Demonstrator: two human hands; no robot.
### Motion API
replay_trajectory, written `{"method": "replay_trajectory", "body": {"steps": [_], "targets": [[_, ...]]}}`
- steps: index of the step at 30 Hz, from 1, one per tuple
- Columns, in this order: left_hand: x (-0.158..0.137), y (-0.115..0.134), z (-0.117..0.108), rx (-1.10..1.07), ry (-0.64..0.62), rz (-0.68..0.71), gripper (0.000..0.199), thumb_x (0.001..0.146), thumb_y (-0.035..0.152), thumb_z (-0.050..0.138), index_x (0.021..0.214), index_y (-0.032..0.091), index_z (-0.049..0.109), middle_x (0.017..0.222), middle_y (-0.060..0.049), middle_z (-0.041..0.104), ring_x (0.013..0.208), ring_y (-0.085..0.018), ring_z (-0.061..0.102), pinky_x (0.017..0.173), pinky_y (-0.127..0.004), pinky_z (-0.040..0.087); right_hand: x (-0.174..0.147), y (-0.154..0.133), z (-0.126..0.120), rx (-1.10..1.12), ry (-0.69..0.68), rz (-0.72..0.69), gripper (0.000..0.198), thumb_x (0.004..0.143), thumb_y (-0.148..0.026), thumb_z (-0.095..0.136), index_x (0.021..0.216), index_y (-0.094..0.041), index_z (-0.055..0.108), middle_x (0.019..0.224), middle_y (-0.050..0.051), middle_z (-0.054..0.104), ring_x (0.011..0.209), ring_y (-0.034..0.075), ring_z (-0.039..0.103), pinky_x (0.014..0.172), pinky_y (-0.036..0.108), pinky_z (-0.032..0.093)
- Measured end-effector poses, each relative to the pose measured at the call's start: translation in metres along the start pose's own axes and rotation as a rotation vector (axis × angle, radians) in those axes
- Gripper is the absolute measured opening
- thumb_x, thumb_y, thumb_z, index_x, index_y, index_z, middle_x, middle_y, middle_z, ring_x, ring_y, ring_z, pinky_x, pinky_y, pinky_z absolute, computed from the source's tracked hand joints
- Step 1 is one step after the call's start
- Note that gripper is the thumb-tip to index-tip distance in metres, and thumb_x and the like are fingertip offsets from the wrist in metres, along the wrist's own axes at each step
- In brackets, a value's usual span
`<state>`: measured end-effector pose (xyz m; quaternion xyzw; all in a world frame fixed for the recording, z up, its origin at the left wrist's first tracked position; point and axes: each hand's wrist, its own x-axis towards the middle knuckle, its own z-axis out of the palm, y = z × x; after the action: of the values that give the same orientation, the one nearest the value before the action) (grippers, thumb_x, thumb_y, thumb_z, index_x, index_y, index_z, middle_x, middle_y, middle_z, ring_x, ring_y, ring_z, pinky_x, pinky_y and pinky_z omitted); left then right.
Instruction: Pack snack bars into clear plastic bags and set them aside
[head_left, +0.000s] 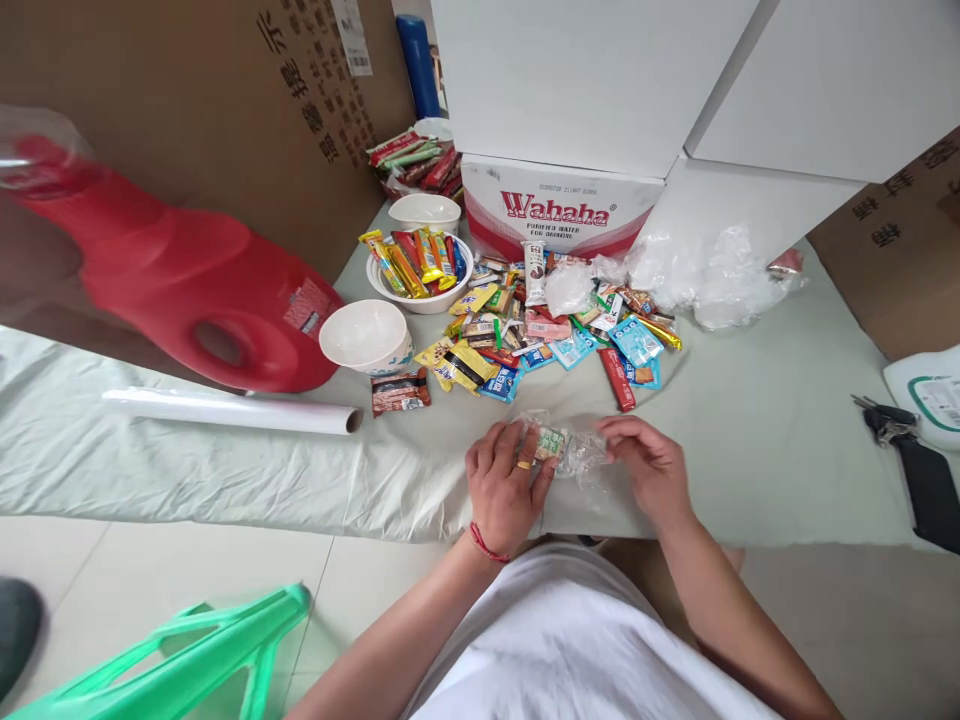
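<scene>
Near the table's front edge lies a small snack packet (551, 443) with green print, partly surrounded by crumpled clear plastic (589, 458). My left hand (504, 480), with a ring and a red wrist cord, presses its fingers and thumb around the packet's left side and hides part of it. To the right, my right hand (651, 462) pinches the outer edge of the plastic between thumb and fingers. Beyond both hands spreads a pile of wrapped snacks (480, 365), with a red bar (616, 380) and blue packets (636, 342) closest on its right side.
A white bowl (367, 335) and a snack-filled bowl (375, 282) stand left of the pile. A plastic-film roll (232, 410) and big red jug (217, 290) are farther left. White boxes (555, 210) stand behind; keys (889, 422) lie far right.
</scene>
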<state>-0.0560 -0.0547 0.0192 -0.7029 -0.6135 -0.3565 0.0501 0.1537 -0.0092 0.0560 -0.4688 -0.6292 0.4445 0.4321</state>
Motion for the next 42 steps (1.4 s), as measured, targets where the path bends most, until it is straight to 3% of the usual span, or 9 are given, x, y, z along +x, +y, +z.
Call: {"method": "replay_trajectory", "body": {"steps": [2, 6, 13, 20, 23, 26, 33, 39, 42], "targets": [[-0.001, -0.001, 0.003, -0.018, 0.042, 0.030, 0.045, 0.093, 0.034, 0.072, 0.135, 0.020, 0.063, 0.135, -0.016, 0.069, 0.139, -0.038, 0.054, 0.113, -0.055, 0.040, 0.002, 0.003, -0.016, -0.181, 0.027, -0.015, 0.021, 0.100, -0.040, 0.061, 0.114, -0.027, 0.070, 0.115, 0.007, 0.072, 0.096, 0.022, 0.068, 0.091, 0.041, 0.058], [0.000, -0.005, 0.007, -0.133, 0.008, 0.063, 0.053, 0.094, 0.030, 0.070, 0.144, 0.016, 0.056, 0.136, -0.019, 0.069, 0.134, -0.033, 0.061, 0.112, -0.049, 0.048, 0.008, 0.011, -0.027, -0.497, -0.300, -0.207, 0.067, 0.088, -0.040, 0.076, 0.150, -0.030, 0.052, 0.146, 0.010, 0.058, 0.144, 0.033, 0.043, 0.118, 0.058, 0.040], [-0.001, -0.007, 0.008, -0.108, -0.044, 0.036, 0.051, 0.098, 0.033, 0.066, 0.146, 0.024, 0.056, 0.141, -0.015, 0.067, 0.127, -0.032, 0.067, 0.102, -0.045, 0.057, -0.002, 0.017, -0.039, -0.546, -0.246, -0.359, 0.025, 0.098, -0.020, 0.057, 0.108, -0.032, 0.076, 0.101, 0.008, 0.068, 0.109, 0.028, 0.060, 0.095, 0.051, 0.053], [0.002, -0.007, 0.005, -0.064, 0.001, 0.066, 0.042, 0.095, 0.030, 0.069, 0.136, 0.024, 0.065, 0.141, -0.013, 0.068, 0.138, -0.035, 0.057, 0.107, -0.050, 0.052, -0.045, 0.026, -0.100, -0.559, -0.031, -0.102, 0.020, 0.098, -0.029, 0.058, 0.094, -0.032, 0.076, 0.095, 0.007, 0.067, 0.101, 0.027, 0.062, 0.089, 0.048, 0.054], [0.002, -0.006, 0.004, -0.055, 0.050, 0.103, 0.040, 0.093, 0.027, 0.073, 0.132, 0.022, 0.068, 0.134, -0.013, 0.071, 0.136, -0.034, 0.058, 0.108, -0.050, 0.050, -0.041, 0.030, -0.089, -0.413, 0.092, 0.087, 0.025, 0.102, -0.038, 0.053, 0.121, -0.030, 0.068, 0.110, 0.007, 0.070, 0.102, 0.025, 0.066, 0.090, 0.043, 0.055], [0.001, -0.006, 0.004, -0.082, 0.058, 0.128, 0.039, 0.093, 0.023, 0.072, 0.131, 0.023, 0.068, 0.125, -0.011, 0.076, 0.125, -0.030, 0.065, 0.105, -0.044, 0.051, -0.021, 0.025, -0.054, -0.406, 0.012, 0.099, 0.050, 0.101, -0.047, 0.055, 0.146, -0.027, 0.050, 0.123, 0.009, 0.071, 0.116, 0.027, 0.063, 0.101, 0.045, 0.052], [-0.003, -0.006, 0.005, -0.038, 0.014, 0.107, 0.034, 0.096, 0.026, 0.068, 0.130, 0.027, 0.070, 0.125, -0.009, 0.076, 0.117, -0.028, 0.070, 0.097, -0.041, 0.046, -0.006, 0.007, -0.010, -0.552, -0.304, 0.074, 0.019, 0.093, -0.034, 0.063, 0.077, -0.023, 0.065, 0.075, 0.004, 0.062, 0.088, 0.024, 0.061, 0.077, 0.035, 0.051], [-0.003, -0.006, 0.007, -0.101, -0.006, 0.065, 0.032, 0.097, 0.029, 0.067, 0.129, 0.028, 0.071, 0.126, -0.008, 0.076, 0.118, -0.028, 0.069, 0.098, -0.042, 0.043, -0.022, 0.008, -0.017, -0.286, -0.165, 0.283, 0.036, 0.086, -0.047, 0.072, 0.111, -0.024, 0.062, 0.104, 0.005, 0.069, 0.073, 0.017, 0.063, 0.062, 0.029, 0.052], [-0.002, -0.006, 0.007, -0.085, 0.010, 0.087, 0.033, 0.097, 0.028, 0.067, 0.130, 0.028, 0.071, 0.126, -0.007, 0.077, 0.117, -0.028, 0.070, 0.098, -0.041, 0.042, -0.023, 0.001, -0.008, -0.131, -0.177, 0.448, 0.032, 0.083, -0.049, 0.074, 0.101, -0.024, 0.063, 0.077, -0.002, 0.066, 0.059, 0.015, 0.058, 0.053, 0.027, 0.048]]}}
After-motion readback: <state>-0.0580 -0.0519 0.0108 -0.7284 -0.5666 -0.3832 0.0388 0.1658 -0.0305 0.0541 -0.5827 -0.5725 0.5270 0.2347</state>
